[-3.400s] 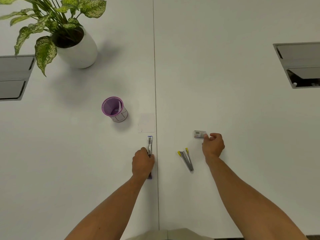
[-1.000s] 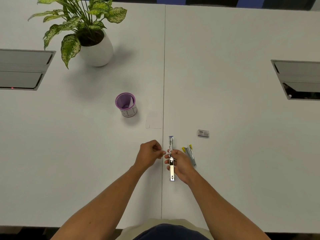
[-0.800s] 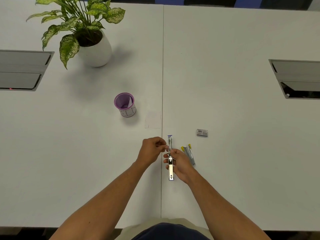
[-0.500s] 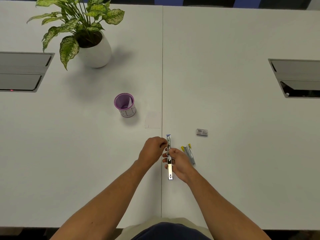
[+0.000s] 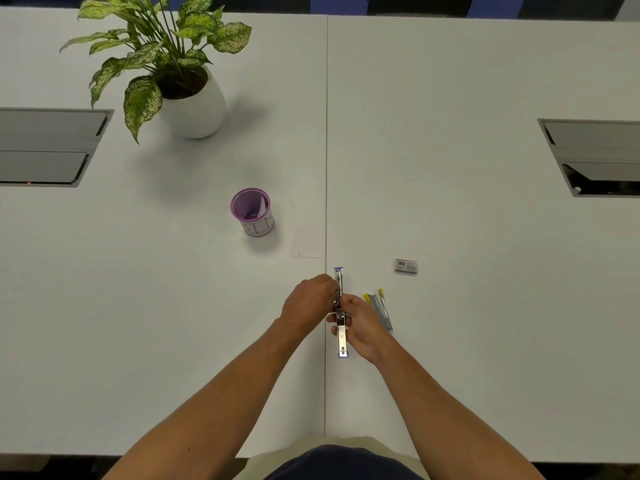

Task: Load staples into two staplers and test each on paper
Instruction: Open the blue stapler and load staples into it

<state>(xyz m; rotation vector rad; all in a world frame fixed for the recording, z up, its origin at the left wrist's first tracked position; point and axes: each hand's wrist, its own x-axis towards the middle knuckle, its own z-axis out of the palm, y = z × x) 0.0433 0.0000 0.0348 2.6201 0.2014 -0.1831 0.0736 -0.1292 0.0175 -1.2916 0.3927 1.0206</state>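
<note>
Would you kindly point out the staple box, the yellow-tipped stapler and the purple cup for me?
staple box (image 5: 406, 266), head view, on the middle of its labelled top.
yellow-tipped stapler (image 5: 381, 309), head view, on its grey body, midway along.
purple cup (image 5: 258, 227), head view, on its white outer wall.

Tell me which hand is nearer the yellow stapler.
Right. The right hand lies just beside the yellow stapler, gripping the open stapler. The left hand is beyond that stapler, farther away.
</note>
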